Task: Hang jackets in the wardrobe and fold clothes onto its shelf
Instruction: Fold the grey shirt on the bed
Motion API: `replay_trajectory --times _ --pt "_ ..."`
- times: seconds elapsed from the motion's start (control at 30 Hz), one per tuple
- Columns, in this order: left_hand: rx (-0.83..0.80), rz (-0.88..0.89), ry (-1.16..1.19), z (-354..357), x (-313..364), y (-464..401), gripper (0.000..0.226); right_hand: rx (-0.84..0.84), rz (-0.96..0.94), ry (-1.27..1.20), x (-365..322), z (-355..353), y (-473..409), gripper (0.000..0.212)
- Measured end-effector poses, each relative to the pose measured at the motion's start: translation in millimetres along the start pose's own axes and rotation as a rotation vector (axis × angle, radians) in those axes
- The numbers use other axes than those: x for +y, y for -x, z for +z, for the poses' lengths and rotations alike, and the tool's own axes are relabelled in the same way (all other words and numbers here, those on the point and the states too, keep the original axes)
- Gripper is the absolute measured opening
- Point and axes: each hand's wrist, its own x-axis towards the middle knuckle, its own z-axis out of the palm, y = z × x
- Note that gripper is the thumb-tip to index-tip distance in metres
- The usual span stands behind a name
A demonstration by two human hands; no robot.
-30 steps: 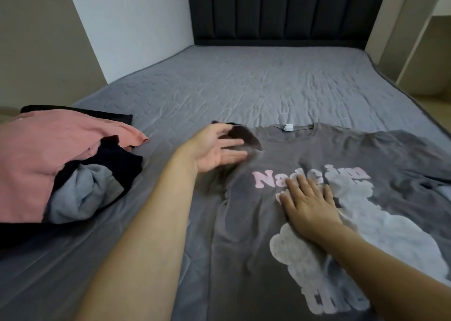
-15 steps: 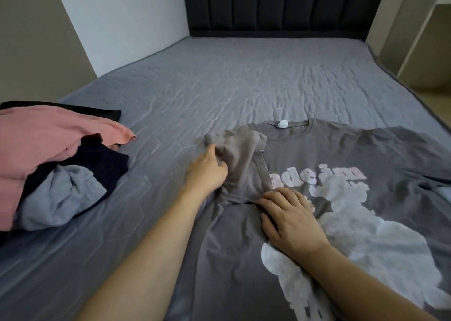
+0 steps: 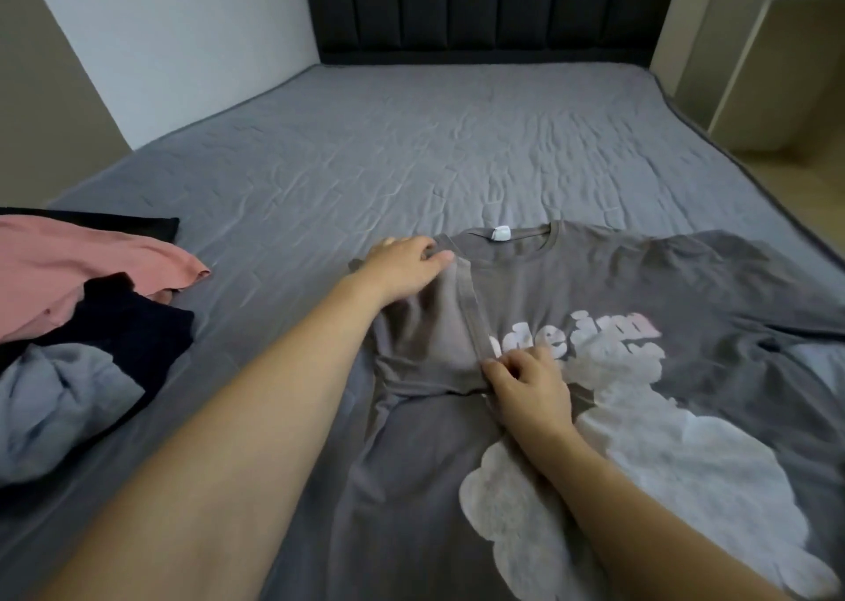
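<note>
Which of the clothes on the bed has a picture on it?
The grey T-shirt under both hands: it has white shapes and pink letters. The pink, dark and pale blue clothes are plain.

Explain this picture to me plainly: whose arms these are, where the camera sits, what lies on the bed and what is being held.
No machine here: a person wears a camera on the head, looking down at their own arms. A grey printed T-shirt lies flat on the grey bed. Its sleeve is folded inward. The left hand rests on the shoulder; the right hand pinches the sleeve hem. A pile of clothes, pink, dark and light blue, waits at the left.
</note>
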Motion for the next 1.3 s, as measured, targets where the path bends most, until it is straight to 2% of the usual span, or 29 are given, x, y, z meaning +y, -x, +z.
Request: replay_trajectory --times 0.07,0.13,0.23,0.3,0.37,0.47,0.53,0.6,0.7,0.77,0.87,0.93,0.97,1.07,1.17,1.3 --pt "-0.135 -0.062 0.088 12.2 11.2 -12.1 0.061 0.049 -0.015 -0.155 6.6 -0.3 4.1 0.031" --pt "-0.154 -0.077 -0.084 29.7 12.7 -14.4 0.054 0.057 -0.01 -0.188 7.1 -0.4 4.2 0.03" --pt "0.073 -0.071 -0.139 51.5 6.5 -5.0 0.031 0.083 -0.045 -0.184 6.9 1.4 4.9 0.027" --pt "0.249 -0.068 -0.101 58.2 9.5 4.8 0.034 0.103 -0.078 -0.194 7.7 1.3 6.0 0.026" --pt "0.31 -0.08 -0.059 59.4 9.5 23.5 0.046 0.125 -0.115 -0.13 10.3 3.2 5.3 0.026" --pt "0.145 -0.041 -0.157 70.8 -13.7 68.7 0.061 0.135 -0.16 -0.041 9.0 4.7 4.7 0.024" --pt "-0.01 -0.098 -0.242 70.1 -25.1 86.2 0.065 0.109 -0.166 -0.029 5.1 4.4 5.7 0.022" --pt "-0.061 -0.143 -0.274 62.1 -17.1 81.3 0.066 0.081 -0.124 -0.081 0.5 -1.7 5.8 0.014" --pt "-0.088 -0.046 -0.218 54.1 13.5 68.5 0.066 -0.011 -0.006 -0.201 -8.5 -29.4 -5.5 0.007" --pt "-0.186 0.012 -0.214 60.1 30.7 68.9 0.066 -0.044 0.013 -0.067 -6.8 -57.8 -20.9 0.017" --pt "-0.264 -0.152 -0.258 66.0 55.9 62.0 0.068 -0.014 0.004 0.38 15.1 -108.3 -44.5 0.037" --pt "-0.25 -0.207 -0.18 67.0 85.6 52.2 0.07 0.047 0.114 0.526 42.3 -142.9 -57.6 0.045" --pt "-0.241 -0.169 -0.154 69.4 103.9 47.6 0.068 0.095 0.193 0.531 59.7 -159.8 -63.1 0.049" --pt "-0.257 0.049 -0.163 82.2 164.5 32.6 0.061 0.315 0.39 0.407 115.5 -205.1 -67.9 0.058" --pt "-0.31 0.193 -0.131 94.5 225.8 0.3 0.06 0.521 0.461 0.215 150.2 -223.7 -73.9 0.063" --pt "-0.259 0.232 -0.002 117.0 299.9 -52.4 0.056 0.566 0.543 -0.044 155.0 -227.2 -94.9 0.065"
